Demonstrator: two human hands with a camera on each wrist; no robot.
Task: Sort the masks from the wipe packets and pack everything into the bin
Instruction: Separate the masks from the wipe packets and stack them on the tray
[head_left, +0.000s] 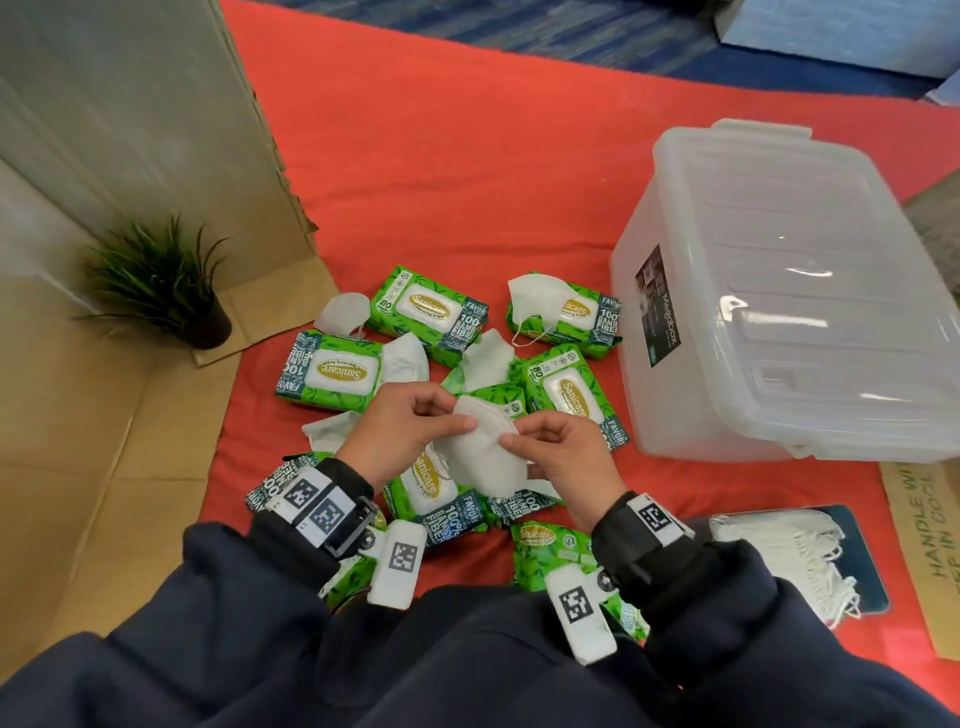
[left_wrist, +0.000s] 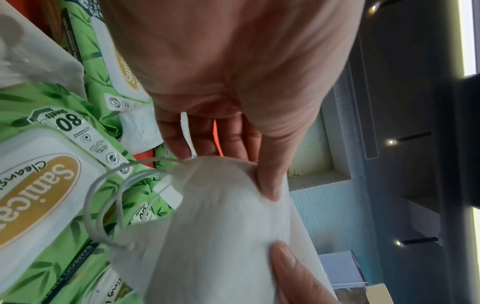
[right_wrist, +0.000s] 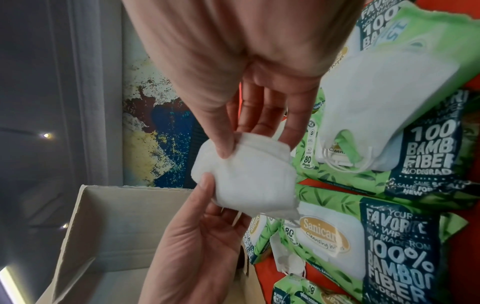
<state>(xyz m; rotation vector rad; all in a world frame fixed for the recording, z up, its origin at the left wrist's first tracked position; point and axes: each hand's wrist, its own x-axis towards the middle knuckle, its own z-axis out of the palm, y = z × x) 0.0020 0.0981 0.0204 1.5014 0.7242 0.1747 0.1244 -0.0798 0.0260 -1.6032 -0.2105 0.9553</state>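
Note:
Both hands hold one white folded mask (head_left: 483, 452) above the pile, in the middle of the head view. My left hand (head_left: 457, 415) pinches its upper left edge; my right hand (head_left: 519, 441) pinches its right edge. In the left wrist view my left thumb presses the mask (left_wrist: 221, 216), whose ear loops (left_wrist: 109, 205) hang free. The right wrist view shows the same mask (right_wrist: 249, 181) pinched by my right hand (right_wrist: 249, 139). Several green wipe packets (head_left: 332, 371) lie on the red cloth, with loose masks (head_left: 343, 312) among them. The translucent bin (head_left: 675, 389) stands at the right with its lid on.
A stack of white masks (head_left: 779, 551) lies on a dark pad at the lower right. A small potted plant (head_left: 161, 280) stands at the left on flattened cardboard (head_left: 78, 467). A tall panel (head_left: 130, 104) rises behind it. Bare red cloth (head_left: 441, 156) stretches beyond the pile.

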